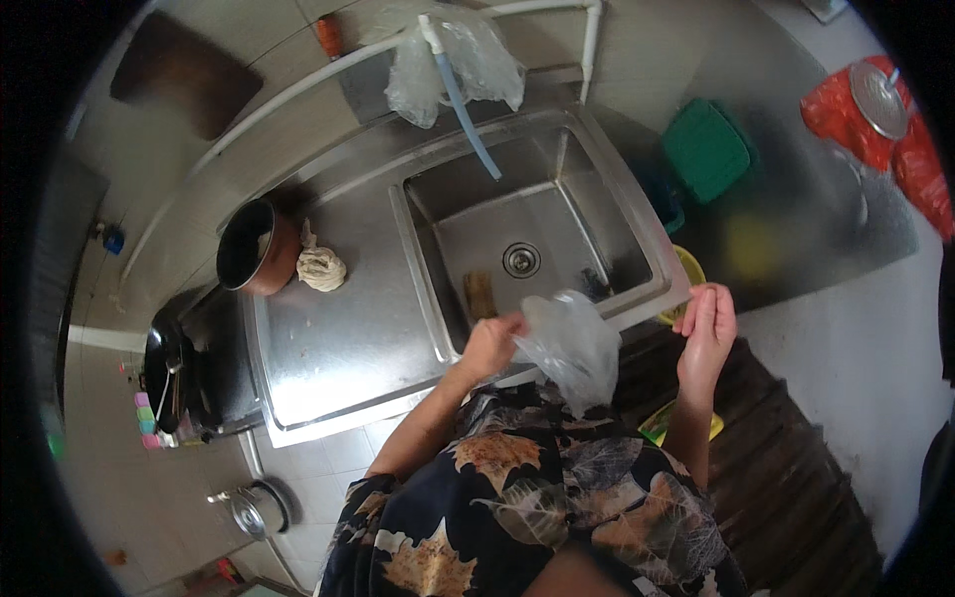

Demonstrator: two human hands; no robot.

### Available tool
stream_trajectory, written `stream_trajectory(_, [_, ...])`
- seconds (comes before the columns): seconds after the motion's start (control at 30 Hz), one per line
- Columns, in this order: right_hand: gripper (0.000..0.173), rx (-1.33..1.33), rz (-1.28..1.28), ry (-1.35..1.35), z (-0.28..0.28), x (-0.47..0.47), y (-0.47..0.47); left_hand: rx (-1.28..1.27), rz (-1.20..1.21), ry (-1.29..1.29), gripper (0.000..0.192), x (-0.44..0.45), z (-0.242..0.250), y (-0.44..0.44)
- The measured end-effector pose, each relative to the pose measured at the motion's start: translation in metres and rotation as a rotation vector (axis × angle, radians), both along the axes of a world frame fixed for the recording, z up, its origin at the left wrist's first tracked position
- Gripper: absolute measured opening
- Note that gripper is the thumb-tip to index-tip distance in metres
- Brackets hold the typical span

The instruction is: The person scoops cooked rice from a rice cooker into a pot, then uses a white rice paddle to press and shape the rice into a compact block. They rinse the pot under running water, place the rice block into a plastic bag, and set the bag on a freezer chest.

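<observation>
My left hand grips the edge of a clear plastic bag at the front rim of the stainless steel sink. The bag hangs crumpled over that rim, in front of my leaf-patterned clothing. My right hand is raised off the sink's right corner, thumb and fingers drawn together, with nothing visible in them. Behind its fingertips is the rim of a yellow container. A brown scrubber-like block lies in the basin, left of the round drain.
A brown pot and a knotted cloth stand on the left drainboard. A blue-grey hose hangs over the basin, before more plastic bags. A green container and red bags are at the right.
</observation>
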State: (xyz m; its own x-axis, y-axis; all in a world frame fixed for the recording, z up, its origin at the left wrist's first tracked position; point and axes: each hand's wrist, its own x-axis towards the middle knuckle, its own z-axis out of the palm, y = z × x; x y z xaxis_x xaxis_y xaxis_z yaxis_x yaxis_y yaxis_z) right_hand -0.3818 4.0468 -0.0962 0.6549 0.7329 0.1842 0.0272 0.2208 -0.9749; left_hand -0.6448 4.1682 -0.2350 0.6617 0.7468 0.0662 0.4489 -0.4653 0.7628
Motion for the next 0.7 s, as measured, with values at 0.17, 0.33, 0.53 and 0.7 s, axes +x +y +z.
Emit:
stream_trajectory(0.17, [0.045, -0.173, 0.296, -0.046, -0.029, -0.042, -0.016, -0.117, 0.1, -0.081, 0.016, -0.012, 0.028, 0.026])
stream_trajectory(0.33, [0.084, -0.288, 0.197, -0.718, -0.044, -0.095, 0.02, -0.361, -0.037, -0.194, 0.028, -0.019, 0.063, 0.039])
stream_trajectory(0.53, [0.039, -0.14, 0.182, -0.308, -0.023, -0.107, 0.055, 0.043, -0.007, 0.132, 0.012, -0.057, 0.105, 0.062])
stream_trajectory(0.7, [0.015, 0.123, 0.39, -0.198, 0.005, -0.144, 0.064, 0.467, 0.092, -0.205, 0.017, -0.068, 0.1, 0.04])
